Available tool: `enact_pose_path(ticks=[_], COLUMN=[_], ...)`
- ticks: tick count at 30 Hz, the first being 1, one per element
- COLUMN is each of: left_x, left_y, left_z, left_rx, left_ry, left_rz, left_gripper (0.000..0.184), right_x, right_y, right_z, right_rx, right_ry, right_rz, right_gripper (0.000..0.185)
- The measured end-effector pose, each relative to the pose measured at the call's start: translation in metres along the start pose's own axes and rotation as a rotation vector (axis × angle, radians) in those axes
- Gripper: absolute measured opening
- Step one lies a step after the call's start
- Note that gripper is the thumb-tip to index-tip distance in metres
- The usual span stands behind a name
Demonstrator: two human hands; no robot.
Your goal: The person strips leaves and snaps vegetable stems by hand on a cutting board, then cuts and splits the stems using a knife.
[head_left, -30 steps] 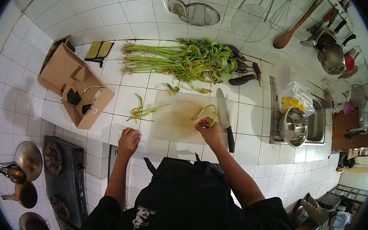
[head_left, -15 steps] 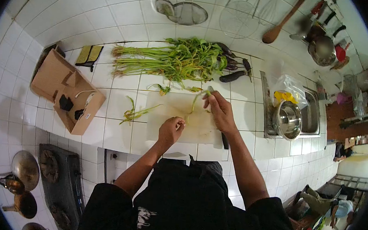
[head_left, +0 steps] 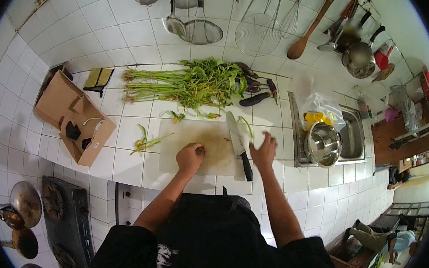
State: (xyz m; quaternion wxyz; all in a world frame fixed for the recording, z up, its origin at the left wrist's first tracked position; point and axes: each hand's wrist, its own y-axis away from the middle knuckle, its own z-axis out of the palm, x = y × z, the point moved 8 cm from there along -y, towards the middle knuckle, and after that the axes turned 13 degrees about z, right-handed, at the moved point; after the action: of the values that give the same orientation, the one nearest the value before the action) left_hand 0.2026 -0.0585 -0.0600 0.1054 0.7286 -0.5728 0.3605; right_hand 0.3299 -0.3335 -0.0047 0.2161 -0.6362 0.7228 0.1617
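Observation:
My left hand (head_left: 191, 157) is closed above the left part of the white cutting board (head_left: 174, 131); its curled fingers hide anything inside. My right hand (head_left: 264, 151), fingers apart, hovers at the board's right edge, beside the chef's knife (head_left: 237, 132). The knife lies along the board's right side, its black handle toward me. Just right of its blade lies a green stem (head_left: 246, 124), close to my right fingertips. Left of the board are loose wilted leafy stems (head_left: 146, 142). Behind it rests a bunch of leafy greens (head_left: 198, 85) with long stalks.
Several eggplants (head_left: 255, 100) lie beside the greens. On the right, a steel bowl (head_left: 323, 145) and a plastic bag (head_left: 323, 108) stand by the sink (head_left: 358, 135). An open cardboard box (head_left: 95, 140) is at left, near a sponge (head_left: 98, 78). Utensils hang on the tiled wall.
My right hand has moved right and its fingers have spread; the green stem now lies by the knife. My left hand has shifted slightly left and down. The knife is now largely uncovered.

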Motion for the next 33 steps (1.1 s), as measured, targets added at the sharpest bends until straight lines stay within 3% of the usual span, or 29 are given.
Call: enact_pose_path(ticks=[2,5,7,8,12,13,14,16,18,20,24,26,28,33], left_x=[0.001,0.010,0.031,0.034,0.031,0.030,0.028,0.030,0.031,0.028,0.015,0.015,0.018,0.020], left_y=[-0.004,-0.007,-0.009,-0.008,-0.006,-0.003,-0.001,0.001,0.003,0.003,0.009,0.010,0.009,0.005], left_z=[0.002,0.006,0.009,0.009,0.015,0.014,0.015,0.009,0.005,0.003,0.004,0.002,0.002,0.004], left_rx=[-0.024,-0.065,-0.140,-0.156,-0.208,-0.199,-0.204,-0.158,-0.139,-0.109,-0.048,-0.040,-0.065,-0.074], left_ry=[0.007,-0.020,-0.020,-0.019,-0.051,-0.070,-0.068,-0.123,-0.122,-0.124,-0.129,-0.138,-0.143,-0.176], left_rz=[-0.028,0.045,0.262,0.268,0.287,0.295,0.292,0.286,0.266,0.249,0.227,0.227,0.218,0.257], left_gripper=[0.012,0.014,0.014,0.014,0.014,0.015,0.015,0.014,0.014,0.014,0.014,0.014,0.013,0.013], right_x=[0.012,0.033,0.037,0.038,0.043,0.040,0.049,0.069,0.059,0.054,0.057,0.061,0.058,0.049], right_y=[0.032,0.066,0.075,0.077,0.068,0.064,0.057,0.064,0.059,0.054,0.073,0.082,0.088,0.077], right_z=[-0.010,0.012,0.025,0.033,0.047,0.044,0.043,0.054,0.029,0.012,0.000,0.021,0.027,0.024], right_rx=[-0.098,-0.300,-0.366,-0.426,-0.523,-0.499,-0.503,-0.981,-0.937,-0.847,-0.929,-0.861,-0.858,-0.584], right_ry=[0.108,0.096,0.067,0.043,-0.041,-0.198,-0.195,-0.643,-0.705,-0.498,-0.232,-0.171,-0.158,-0.067], right_rz=[0.121,0.115,0.133,0.131,0.024,-0.066,-0.061,0.528,0.495,0.369,0.307,-0.047,-0.049,-0.042], right_gripper=[0.067,0.063,0.064,0.065,0.040,0.025,0.025,0.018,0.021,0.028,0.032,0.034,0.036,0.035])
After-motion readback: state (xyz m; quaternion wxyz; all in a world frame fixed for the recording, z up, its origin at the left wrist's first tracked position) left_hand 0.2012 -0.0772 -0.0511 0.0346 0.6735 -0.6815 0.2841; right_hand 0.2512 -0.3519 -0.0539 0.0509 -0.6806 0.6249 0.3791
